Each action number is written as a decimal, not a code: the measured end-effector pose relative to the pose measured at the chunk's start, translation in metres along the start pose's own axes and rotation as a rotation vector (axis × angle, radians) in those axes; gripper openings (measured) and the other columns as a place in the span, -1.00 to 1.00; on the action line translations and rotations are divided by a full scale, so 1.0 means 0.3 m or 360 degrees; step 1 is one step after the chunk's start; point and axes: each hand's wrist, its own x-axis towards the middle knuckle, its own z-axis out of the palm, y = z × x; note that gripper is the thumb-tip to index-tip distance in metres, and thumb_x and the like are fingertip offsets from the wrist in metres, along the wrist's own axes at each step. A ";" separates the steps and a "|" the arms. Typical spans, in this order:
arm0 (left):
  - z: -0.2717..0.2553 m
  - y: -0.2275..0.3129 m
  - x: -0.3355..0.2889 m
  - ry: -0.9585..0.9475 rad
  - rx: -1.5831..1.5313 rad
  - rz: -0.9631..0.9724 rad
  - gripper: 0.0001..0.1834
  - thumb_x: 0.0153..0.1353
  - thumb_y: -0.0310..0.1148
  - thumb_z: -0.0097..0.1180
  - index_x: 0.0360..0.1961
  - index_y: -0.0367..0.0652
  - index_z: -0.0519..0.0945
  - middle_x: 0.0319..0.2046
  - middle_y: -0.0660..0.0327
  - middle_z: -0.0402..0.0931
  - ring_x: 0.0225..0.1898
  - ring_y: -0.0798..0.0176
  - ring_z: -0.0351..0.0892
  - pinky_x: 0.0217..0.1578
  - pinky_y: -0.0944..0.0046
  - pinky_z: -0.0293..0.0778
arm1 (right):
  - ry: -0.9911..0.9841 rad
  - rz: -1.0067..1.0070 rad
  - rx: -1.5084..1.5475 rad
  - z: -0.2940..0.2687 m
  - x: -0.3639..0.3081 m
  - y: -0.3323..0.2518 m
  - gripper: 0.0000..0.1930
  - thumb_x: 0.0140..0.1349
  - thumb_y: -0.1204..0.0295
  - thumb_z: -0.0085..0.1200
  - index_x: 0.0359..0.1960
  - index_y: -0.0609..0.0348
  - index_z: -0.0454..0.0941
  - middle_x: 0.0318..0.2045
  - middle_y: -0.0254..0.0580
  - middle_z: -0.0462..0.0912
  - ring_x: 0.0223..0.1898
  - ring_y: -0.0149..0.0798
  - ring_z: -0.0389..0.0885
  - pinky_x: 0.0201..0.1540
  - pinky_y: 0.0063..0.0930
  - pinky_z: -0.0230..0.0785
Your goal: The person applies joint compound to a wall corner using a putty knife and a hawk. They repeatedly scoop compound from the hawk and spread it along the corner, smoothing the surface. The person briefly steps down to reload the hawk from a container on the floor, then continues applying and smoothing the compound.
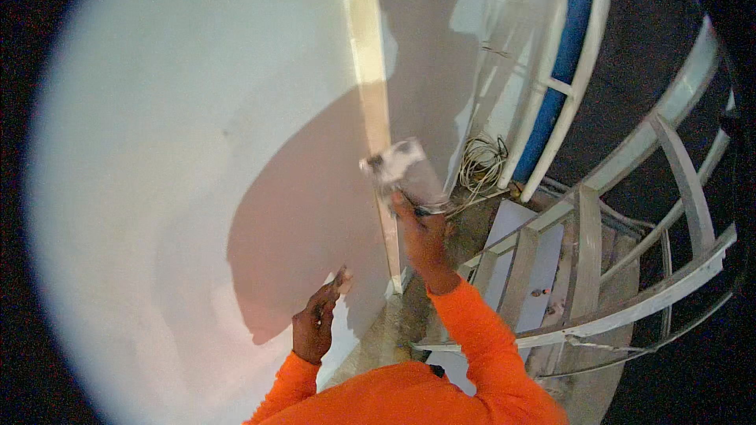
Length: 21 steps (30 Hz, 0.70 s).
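My right hand (426,242) grips a flat rectangular trowel (413,175), grey and smeared with white, its handle hidden in my fingers. The blade is slightly blurred and overlaps a pale yellow vertical strip (367,71) along the wall; I cannot tell whether it touches. Lower and to the left, my left hand (315,323) is closed beside the wall (157,189). A small pale piece shows at its fingertips, too small to name. Both forearms are in orange sleeves.
A wooden stepladder (587,248) stands on the right, close to my right arm. Behind it, a white-railed ladder (579,83) leans upright near a blue panel (568,39). A coil of cable (482,161) lies by the wall's base. My shadow falls across the wall.
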 end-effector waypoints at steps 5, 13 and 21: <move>-0.003 0.007 -0.024 0.0110 -0.0209 -0.0228 -0.69 0.48 -0.39 0.08 0.17 -0.25 0.60 0.01 0.02 0.72 -0.14 0.17 0.76 -0.09 0.19 0.66 | -0.0004 -0.1311 -0.0849 0.071 0.247 0.025 -0.45 0.25 0.56 0.20 0.32 0.05 0.51 0.31 -0.02 0.53 0.34 0.08 0.48 0.37 -0.10 0.40; -0.014 0.014 -0.057 0.0222 -0.0399 -0.0384 -0.70 0.45 -0.40 0.17 0.11 -0.34 0.63 -0.06 0.07 0.72 -0.18 0.27 0.71 -0.11 0.24 0.65 | 0.0099 -0.1597 -0.1326 0.126 0.412 0.084 -0.37 0.20 0.53 0.25 0.36 0.01 0.47 0.33 -0.04 0.49 0.40 0.11 0.39 0.43 0.00 0.36; -0.019 0.018 -0.070 0.0351 -0.0573 -0.0418 -0.69 0.42 -0.42 0.21 0.10 -0.38 0.62 -0.10 0.07 0.72 -0.16 0.27 0.70 -0.07 0.24 0.63 | 0.0127 -0.1522 -0.1229 0.102 0.274 0.140 -0.42 0.26 0.47 0.19 0.36 -0.03 0.47 0.35 -0.08 0.49 0.41 0.10 0.38 0.47 0.00 0.30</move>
